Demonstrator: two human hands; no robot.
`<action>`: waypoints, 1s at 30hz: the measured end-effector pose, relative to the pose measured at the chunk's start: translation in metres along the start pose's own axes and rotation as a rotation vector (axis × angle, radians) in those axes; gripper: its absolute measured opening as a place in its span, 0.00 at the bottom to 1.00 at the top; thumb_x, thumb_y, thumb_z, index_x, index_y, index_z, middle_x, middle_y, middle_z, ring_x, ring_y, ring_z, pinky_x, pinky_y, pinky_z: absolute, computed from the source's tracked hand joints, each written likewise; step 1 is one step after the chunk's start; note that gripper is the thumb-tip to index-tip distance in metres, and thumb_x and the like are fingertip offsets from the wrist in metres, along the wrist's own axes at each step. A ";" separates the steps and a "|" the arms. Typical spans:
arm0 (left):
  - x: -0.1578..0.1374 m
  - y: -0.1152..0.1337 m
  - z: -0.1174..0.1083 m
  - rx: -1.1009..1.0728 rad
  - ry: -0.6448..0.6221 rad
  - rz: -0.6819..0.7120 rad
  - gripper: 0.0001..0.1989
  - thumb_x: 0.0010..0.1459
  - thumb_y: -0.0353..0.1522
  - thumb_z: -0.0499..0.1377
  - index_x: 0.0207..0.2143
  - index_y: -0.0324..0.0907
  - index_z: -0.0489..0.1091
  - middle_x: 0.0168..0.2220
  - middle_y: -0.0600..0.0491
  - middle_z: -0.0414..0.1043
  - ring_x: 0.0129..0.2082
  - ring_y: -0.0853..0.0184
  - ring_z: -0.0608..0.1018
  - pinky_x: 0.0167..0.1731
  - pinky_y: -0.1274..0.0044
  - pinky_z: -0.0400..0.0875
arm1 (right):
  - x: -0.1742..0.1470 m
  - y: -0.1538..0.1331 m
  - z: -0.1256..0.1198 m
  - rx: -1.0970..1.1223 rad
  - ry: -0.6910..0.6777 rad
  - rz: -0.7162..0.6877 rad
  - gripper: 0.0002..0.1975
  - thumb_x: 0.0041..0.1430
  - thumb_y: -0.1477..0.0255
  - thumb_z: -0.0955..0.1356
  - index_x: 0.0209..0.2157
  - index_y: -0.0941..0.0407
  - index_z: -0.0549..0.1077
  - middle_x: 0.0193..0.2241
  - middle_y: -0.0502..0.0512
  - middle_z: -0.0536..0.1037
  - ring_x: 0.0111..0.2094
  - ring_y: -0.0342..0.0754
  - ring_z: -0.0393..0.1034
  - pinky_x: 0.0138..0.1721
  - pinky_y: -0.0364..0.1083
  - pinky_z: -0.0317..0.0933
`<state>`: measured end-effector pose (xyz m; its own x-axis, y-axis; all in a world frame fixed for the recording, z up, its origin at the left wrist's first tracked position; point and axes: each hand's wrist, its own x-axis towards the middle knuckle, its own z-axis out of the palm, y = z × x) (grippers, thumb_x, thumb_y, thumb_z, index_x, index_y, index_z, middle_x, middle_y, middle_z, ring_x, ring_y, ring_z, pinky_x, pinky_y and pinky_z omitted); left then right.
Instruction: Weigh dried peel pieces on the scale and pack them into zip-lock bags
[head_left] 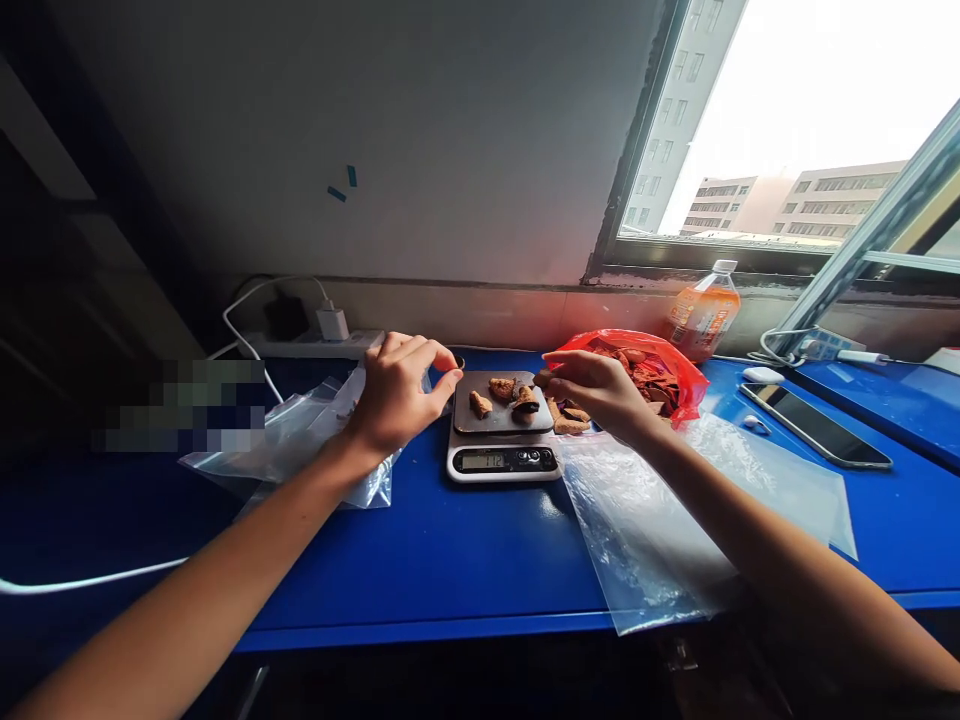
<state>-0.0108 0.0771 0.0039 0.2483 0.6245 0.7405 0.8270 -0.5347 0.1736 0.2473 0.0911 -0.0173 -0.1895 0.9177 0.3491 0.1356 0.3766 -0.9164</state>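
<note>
A small digital kitchen scale stands on the blue table, its display lit, with several brown, bark-like dried pieces on its metal plate. At the plate's left edge, my left hand pinches a small dark piece between thumb and forefinger. Over the plate's right side, my right hand holds another small brownish piece at its fingertips. Just behind my right hand lies an open red plastic bag full of similar dried pieces. More loose pieces rest beside the scale, partly hidden by that hand.
Clear plastic bags lie left and right of the scale. A bottle of orange drink stands by the wall. A phone and an earbud lie at right. A charger sits in a power strip.
</note>
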 end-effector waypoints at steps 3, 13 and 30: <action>0.000 -0.010 0.000 0.008 0.022 -0.023 0.05 0.59 0.31 0.60 0.29 0.43 0.71 0.33 0.52 0.78 0.40 0.58 0.73 0.43 0.68 0.65 | -0.001 -0.001 0.000 -0.013 0.032 -0.014 0.15 0.46 0.67 0.75 0.37 0.58 0.79 0.34 0.58 0.83 0.33 0.49 0.77 0.37 0.49 0.71; -0.004 0.005 -0.005 -0.007 0.024 0.084 0.04 0.59 0.30 0.60 0.31 0.42 0.71 0.33 0.52 0.77 0.42 0.57 0.72 0.46 0.65 0.66 | -0.001 0.002 0.001 0.012 0.131 -0.004 0.12 0.45 0.68 0.75 0.34 0.56 0.81 0.34 0.56 0.83 0.34 0.50 0.78 0.41 0.52 0.73; -0.005 0.007 -0.006 -0.025 -0.037 0.074 0.04 0.59 0.31 0.59 0.30 0.43 0.71 0.33 0.51 0.77 0.43 0.56 0.73 0.48 0.63 0.66 | -0.001 0.003 0.002 -0.010 0.104 0.001 0.12 0.46 0.65 0.76 0.32 0.56 0.81 0.32 0.57 0.83 0.34 0.49 0.78 0.40 0.50 0.72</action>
<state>-0.0088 0.0670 0.0054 0.3275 0.6028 0.7276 0.7926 -0.5944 0.1357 0.2461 0.0913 -0.0201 -0.0874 0.9259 0.3675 0.1450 0.3768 -0.9149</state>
